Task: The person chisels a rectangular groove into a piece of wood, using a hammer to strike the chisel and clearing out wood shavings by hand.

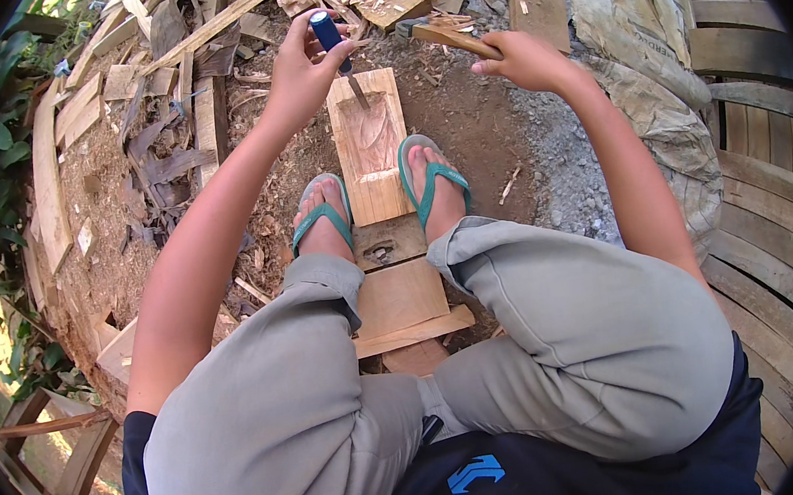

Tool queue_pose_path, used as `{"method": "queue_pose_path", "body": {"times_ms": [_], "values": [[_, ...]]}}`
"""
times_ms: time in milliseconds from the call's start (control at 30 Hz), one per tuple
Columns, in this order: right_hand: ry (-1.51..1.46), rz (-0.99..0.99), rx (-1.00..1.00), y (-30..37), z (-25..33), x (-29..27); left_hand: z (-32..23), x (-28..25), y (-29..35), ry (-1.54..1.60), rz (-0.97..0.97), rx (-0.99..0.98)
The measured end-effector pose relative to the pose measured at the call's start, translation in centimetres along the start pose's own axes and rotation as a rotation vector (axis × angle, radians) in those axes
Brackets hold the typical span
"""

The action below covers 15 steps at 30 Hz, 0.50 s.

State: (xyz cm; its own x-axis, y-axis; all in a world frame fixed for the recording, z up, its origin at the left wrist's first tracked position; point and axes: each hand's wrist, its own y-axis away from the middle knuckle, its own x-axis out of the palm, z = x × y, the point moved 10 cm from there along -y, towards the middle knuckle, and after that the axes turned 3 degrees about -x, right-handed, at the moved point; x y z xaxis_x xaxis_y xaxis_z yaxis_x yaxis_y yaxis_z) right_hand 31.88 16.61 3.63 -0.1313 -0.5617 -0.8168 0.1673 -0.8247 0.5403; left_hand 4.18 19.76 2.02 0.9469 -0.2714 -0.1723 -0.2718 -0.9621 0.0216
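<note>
Chisel (328,34) clasped in left hand (300,69), tip indistinct, hammer (455,39) grasped by right hand (523,59), handle end covered

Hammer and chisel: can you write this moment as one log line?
left grip: chisel | right grip: hammer, apart from chisel | wood block: hollowed, chisel blade at hollow

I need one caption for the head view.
Left hand holds blue-handled chisel at hollowed wooden block; right hand grips hammer.
</note>
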Motion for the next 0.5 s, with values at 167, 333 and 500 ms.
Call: {"method": "queue_pose_path", "body": {"times_ms": [167,333,500], "values": [[-0.158,-0.033,0.004,0.2,0.2,0.3,3.3,-1.4,-1.2,0.04,-0.149,0.007],[-0.186,-0.116,-0.056,0.3,-0.9,-0.1,3.2,-1.7,-1.2,-0.208,-0.151,-0.148],[-0.191,-0.123,-0.09,0.7,0.3,-0.8,3.9,-3.0,-0.8,0.112,-0.123,-0.003]]}}
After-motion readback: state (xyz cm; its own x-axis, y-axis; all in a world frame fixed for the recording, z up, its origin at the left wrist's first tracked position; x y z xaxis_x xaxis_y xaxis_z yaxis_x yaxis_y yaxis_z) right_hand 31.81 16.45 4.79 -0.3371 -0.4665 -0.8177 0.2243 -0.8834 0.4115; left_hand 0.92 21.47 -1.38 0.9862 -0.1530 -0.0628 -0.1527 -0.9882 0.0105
